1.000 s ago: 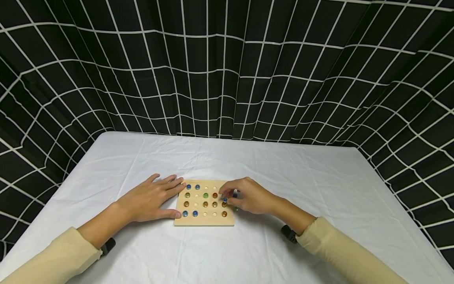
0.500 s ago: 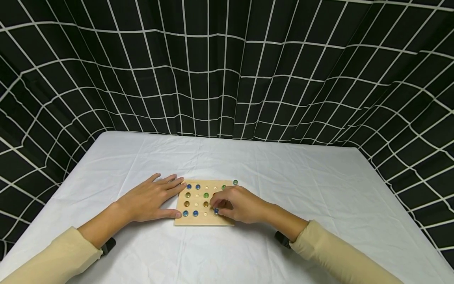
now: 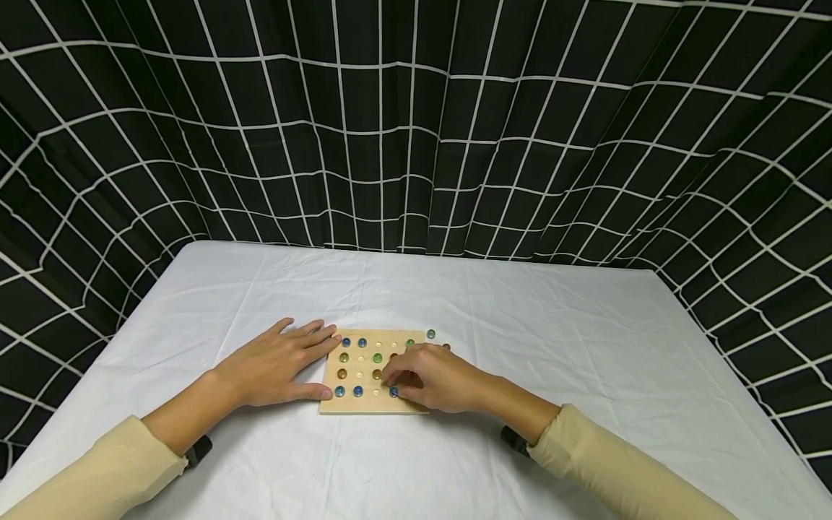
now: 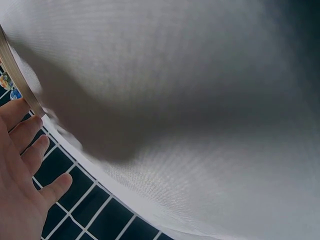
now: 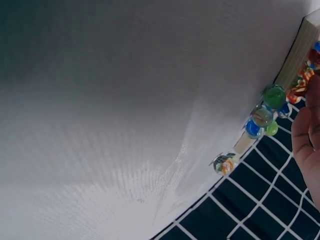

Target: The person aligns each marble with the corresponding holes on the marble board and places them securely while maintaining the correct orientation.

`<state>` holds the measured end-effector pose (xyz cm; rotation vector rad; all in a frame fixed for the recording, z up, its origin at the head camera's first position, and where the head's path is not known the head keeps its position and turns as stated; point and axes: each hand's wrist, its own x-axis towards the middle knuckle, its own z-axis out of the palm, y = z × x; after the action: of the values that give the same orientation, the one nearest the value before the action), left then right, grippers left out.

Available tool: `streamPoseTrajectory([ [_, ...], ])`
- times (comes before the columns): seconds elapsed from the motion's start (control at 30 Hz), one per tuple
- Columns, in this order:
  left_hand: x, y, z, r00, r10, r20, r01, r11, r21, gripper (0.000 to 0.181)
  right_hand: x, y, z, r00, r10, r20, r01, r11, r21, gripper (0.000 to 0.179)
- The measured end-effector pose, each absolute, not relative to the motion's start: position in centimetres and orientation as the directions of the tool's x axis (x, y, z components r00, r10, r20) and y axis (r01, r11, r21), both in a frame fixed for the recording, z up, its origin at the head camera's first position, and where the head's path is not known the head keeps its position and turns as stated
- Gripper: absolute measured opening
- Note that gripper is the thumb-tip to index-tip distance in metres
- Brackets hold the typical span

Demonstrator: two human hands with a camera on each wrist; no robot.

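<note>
A pale wooden board [image 3: 351, 407] with rows of round hollows lies on the cloth, glass marbles in many of them. My left hand [image 3: 279, 365] rests flat at its left edge, fingers spread, with fingertips and thumb on the rim. My right hand [image 3: 442, 379] reaches over the board's right part. Its thumb and finger pinch a blue marble [image 3: 393, 392], low at a front-row hollow. Two more blue marbles stand left in that row, the nearer one [image 3: 358, 391] beside a bare hollow. A green marble [image 3: 378, 358] and an amber marble [image 3: 342, 374] sit farther back. The right hand hides several hollows.
Loose marbles lie on the white cloth [image 3: 552, 332] right of the board, among them a greenish one [image 3: 431, 334] and a brown one [image 3: 446, 348]. In the right wrist view, a green marble [image 5: 274, 96] shows near the board's edge. A black gridded curtain [image 3: 416, 144] surrounds the table.
My right hand has moved left and toward the front of the board, bringing the blue marble down to a front-row hollow. The left hand has stayed where it was.
</note>
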<state>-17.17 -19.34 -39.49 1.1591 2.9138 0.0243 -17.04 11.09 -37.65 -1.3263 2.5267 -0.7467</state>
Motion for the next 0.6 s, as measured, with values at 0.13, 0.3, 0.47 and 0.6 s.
streamPoseTrajectory([
  [0.13, -17.1, -19.3, -39.5, -0.730, 0.683, -0.002, 0.683, 0.730, 0.023, 0.090, -17.2, 11.4, -37.2, -0.592, -0.802, 0.082, -0.713, 0.474, -0.517, 0.022],
  [0.3, -17.1, -19.4, -39.5, -0.727, 0.686, 0.002, 0.686, 0.727, 0.025, 0.090, -17.9, 12.6, -36.4, -0.643, -0.759, 0.101, -0.664, 0.487, -0.568, 0.024],
  [0.47, -17.2, -19.4, -39.5, -0.725, 0.689, 0.005, 0.689, 0.724, 0.022, 0.091, -19.1, 14.3, -36.6, -0.700, -0.705, 0.112, -0.616, 0.517, -0.595, 0.024],
  [0.6, -17.2, -19.4, -39.6, -0.724, 0.690, 0.003, 0.690, 0.724, 0.019, 0.091, -19.8, 15.5, -37.0, -0.745, -0.660, 0.097, -0.580, 0.570, -0.582, 0.026],
])
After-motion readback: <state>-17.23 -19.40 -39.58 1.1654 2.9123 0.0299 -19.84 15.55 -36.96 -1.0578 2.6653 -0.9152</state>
